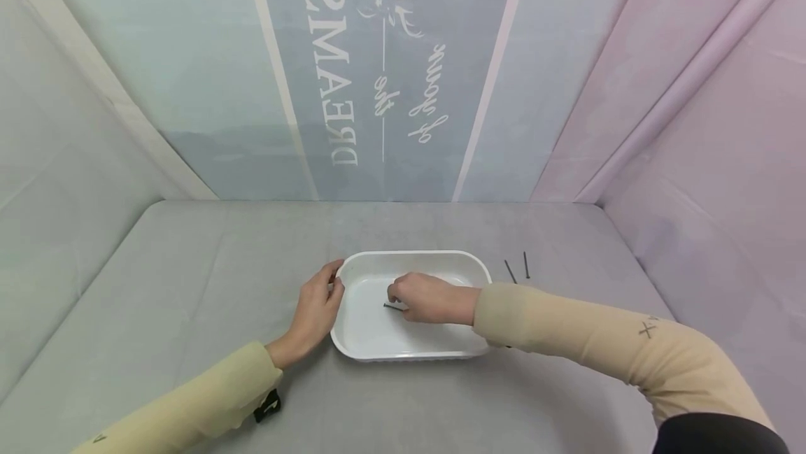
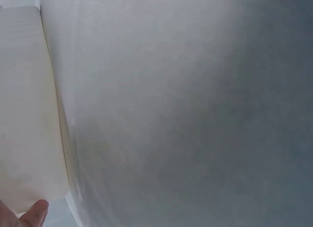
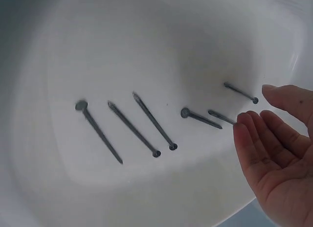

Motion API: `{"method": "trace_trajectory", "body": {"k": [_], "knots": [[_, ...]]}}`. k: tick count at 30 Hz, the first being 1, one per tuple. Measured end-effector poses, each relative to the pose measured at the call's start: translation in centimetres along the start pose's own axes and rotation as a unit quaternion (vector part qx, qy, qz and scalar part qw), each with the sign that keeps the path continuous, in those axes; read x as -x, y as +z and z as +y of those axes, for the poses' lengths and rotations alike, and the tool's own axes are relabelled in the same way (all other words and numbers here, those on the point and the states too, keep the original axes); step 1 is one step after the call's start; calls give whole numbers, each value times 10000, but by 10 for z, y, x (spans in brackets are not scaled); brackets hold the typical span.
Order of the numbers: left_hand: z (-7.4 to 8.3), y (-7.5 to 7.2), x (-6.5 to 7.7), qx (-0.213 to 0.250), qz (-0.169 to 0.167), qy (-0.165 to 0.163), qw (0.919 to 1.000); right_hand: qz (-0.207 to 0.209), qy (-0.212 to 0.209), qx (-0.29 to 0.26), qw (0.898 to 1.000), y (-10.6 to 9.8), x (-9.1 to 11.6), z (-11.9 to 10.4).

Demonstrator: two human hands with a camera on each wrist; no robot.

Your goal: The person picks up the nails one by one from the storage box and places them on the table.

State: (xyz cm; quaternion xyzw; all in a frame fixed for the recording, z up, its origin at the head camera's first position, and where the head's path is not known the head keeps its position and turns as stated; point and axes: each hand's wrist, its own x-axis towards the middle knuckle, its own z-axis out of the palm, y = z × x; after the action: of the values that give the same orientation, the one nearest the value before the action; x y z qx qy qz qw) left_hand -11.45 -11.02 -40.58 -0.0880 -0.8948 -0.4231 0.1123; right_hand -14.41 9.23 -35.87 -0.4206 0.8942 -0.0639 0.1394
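A white rectangular tray with rounded corners stands on the grey surface. My left hand holds its left end, fingers bent at the rim. In the left wrist view, the thumb lies against one end of the tray. My right hand is low inside the tray, thumb apart from the fingers. By its fingertips lies a short nail, perhaps touching them. Another nail lies near the thumb. Further dark nails, including a long nail, lie on the tray bottom. The right forearm covers the tray's right end in the head view.
Two nails lie outside the tray at its right, an upright-looking nail and a slanted nail partly behind the right sleeve. A black object sits by the left sleeve. Fabric walls enclose the surface.
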Motion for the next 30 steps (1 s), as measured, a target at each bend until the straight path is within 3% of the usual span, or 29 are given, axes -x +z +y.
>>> {"method": "trace_trajectory", "body": {"k": [15, 30], "knots": [[3, -2, -1, 42, 19, 38, 10000, -122, -153, 200, 9996, -11, -6, -4], [0, 0, 2, 62, 47, 52, 10000, -62, -439, 597, 9972, 5, -18, -3]]}}
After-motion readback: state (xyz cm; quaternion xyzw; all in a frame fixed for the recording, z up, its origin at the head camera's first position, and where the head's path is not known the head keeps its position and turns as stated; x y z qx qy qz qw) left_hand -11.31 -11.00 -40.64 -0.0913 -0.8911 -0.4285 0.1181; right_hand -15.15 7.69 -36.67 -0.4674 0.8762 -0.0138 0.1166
